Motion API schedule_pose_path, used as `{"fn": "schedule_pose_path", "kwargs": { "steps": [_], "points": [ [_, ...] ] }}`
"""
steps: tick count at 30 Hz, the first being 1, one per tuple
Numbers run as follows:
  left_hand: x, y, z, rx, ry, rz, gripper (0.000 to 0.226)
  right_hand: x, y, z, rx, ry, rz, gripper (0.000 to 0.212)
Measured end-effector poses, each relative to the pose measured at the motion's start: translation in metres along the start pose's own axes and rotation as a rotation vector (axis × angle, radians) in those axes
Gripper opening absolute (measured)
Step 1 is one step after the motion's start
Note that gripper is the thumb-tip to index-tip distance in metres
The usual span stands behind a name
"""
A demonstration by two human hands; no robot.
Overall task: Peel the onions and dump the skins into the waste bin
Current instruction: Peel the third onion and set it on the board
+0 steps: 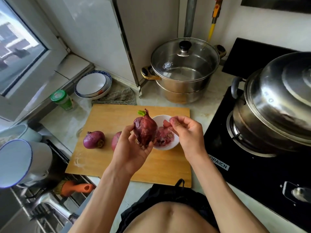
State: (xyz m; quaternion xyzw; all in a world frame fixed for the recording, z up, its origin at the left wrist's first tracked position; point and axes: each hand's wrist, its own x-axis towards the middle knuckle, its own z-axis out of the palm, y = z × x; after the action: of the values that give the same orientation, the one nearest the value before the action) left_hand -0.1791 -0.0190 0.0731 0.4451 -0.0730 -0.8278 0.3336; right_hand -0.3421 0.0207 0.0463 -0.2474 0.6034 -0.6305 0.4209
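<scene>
Peeling in progress: the left hand (134, 148) curls round a sprouted onion (145, 130) above the cutting board (107, 121), while the right hand's (186, 132) fingers (168, 122), at its 3 o'clock, pinch a skin scrap (165, 122) over the white bowl (175, 143); next, probably, release it and strip another layer.

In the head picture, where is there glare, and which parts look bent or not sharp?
Head view: daylight from the window puts bright glare on the steel lid; the wide lens bends the edges, so the wall lines lean; the held onion and both hands are fairly sharp, while the mug at the left edge is soft.
</scene>
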Motion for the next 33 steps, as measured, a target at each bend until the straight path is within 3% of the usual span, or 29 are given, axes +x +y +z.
{"fn": "schedule_pose_path", "kwargs": {
  "steps": [6,10,12,19,27,33],
  "points": [
    [-0.003,0.002,-0.007,-0.008,0.008,0.002,0.040,-0.003,-0.001,-0.009,0.029,0.052,-0.015,0.005],
    [-0.005,0.002,-0.010,0.015,-0.013,-0.002,0.044,-0.002,0.009,-0.013,-0.229,0.069,-0.087,0.017],
    [-0.006,0.002,-0.011,0.035,-0.034,-0.003,0.052,-0.004,0.012,-0.012,-0.336,0.073,-0.152,0.010],
    [-0.008,0.002,-0.009,0.210,-0.069,0.064,0.058,-0.006,0.010,-0.001,-0.529,0.019,-0.274,0.016],
    [-0.009,0.009,-0.009,0.638,-0.092,0.223,0.044,-0.005,-0.012,0.005,-0.323,-0.196,-0.299,0.017],
    [-0.013,0.010,-0.004,0.737,-0.072,0.283,0.043,0.003,-0.010,-0.005,-0.257,-0.285,-0.174,0.020]
  ]
}}
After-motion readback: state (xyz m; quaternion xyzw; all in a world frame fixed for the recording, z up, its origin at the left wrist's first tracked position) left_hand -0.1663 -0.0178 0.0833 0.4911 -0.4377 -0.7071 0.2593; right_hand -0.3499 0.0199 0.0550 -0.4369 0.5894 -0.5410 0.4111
